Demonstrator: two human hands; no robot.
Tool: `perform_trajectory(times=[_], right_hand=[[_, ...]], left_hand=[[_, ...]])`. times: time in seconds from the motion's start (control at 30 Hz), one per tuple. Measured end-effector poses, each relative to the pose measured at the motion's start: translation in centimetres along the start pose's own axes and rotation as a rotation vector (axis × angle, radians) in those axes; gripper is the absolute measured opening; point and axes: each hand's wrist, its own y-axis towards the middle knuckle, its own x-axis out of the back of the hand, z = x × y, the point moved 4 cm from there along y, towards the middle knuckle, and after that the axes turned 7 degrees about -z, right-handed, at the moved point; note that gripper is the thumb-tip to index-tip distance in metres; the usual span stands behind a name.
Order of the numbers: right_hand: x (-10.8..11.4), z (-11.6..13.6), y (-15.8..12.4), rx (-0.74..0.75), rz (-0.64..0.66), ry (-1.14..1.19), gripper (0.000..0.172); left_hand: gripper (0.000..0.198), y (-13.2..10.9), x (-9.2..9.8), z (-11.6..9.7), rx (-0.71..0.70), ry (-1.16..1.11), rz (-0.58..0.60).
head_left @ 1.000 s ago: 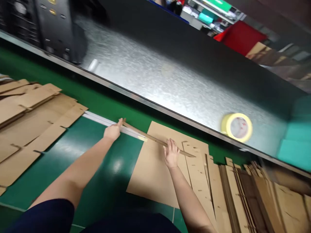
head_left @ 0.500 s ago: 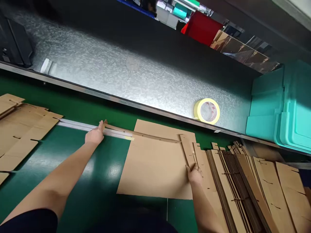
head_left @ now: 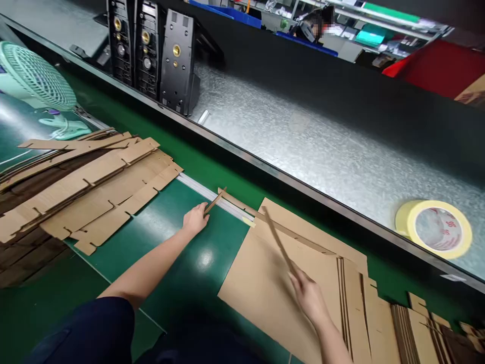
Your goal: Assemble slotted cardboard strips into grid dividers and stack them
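Observation:
My left hand (head_left: 195, 220) is closed on a short cardboard strip (head_left: 215, 200) that points up and to the right over pale rails. A long cardboard strip (head_left: 295, 235) lies just beyond, standing on its edge across a large flat cardboard sheet (head_left: 261, 263). Whether the short strip touches the long one I cannot tell. My right hand (head_left: 306, 293) grips one end of another cardboard strip (head_left: 278, 240), held edge-on and slanted above the sheet.
Slotted cardboard pieces (head_left: 109, 187) are piled at left, and more cardboard strips (head_left: 379, 318) stand at lower right. A metal shelf (head_left: 265, 126) runs above the green table (head_left: 159, 227), carrying a yellow tape roll (head_left: 405, 222) and black plastic housings (head_left: 176, 65). A green fan (head_left: 41, 76) stands far left.
The view has swung left, bringing the fan and black housings in. My left hand has drawn back from the long strip's end with a short strip. My right hand has raised its strip.

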Motion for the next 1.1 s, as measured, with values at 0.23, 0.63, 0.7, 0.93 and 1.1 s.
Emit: perform_trajectory(times=[0.23,0.63,0.7,0.93,1.1], right_hand=[[-6.8,11.9,7.0,0.295,0.373,-0.044,0.047],[-11.0,12.8,9.1,0.295,0.408,-0.267,0.040],[-11.6,12.9,9.2,0.271,0.392,-0.318,0.038],[-6.9,6.0,6.0,0.239,-0.124,-0.134,0.045],[0.3,-9.9,-4.1,-0.620,-0.551,-0.342,0.062]], left_hand=[[0.033,-3.0,0.5,2.4,0.110,-0.018,-0.004],[0.064,-4.6,0.2,2.7,0.028,0.040,0.008],[0.065,-4.4,0.1,2.4,-0.006,0.077,0.057],[0.067,-4.6,0.1,2.2,-0.010,0.138,0.127],[0.063,-4.9,-0.1,2.3,-0.010,0.172,0.109]])
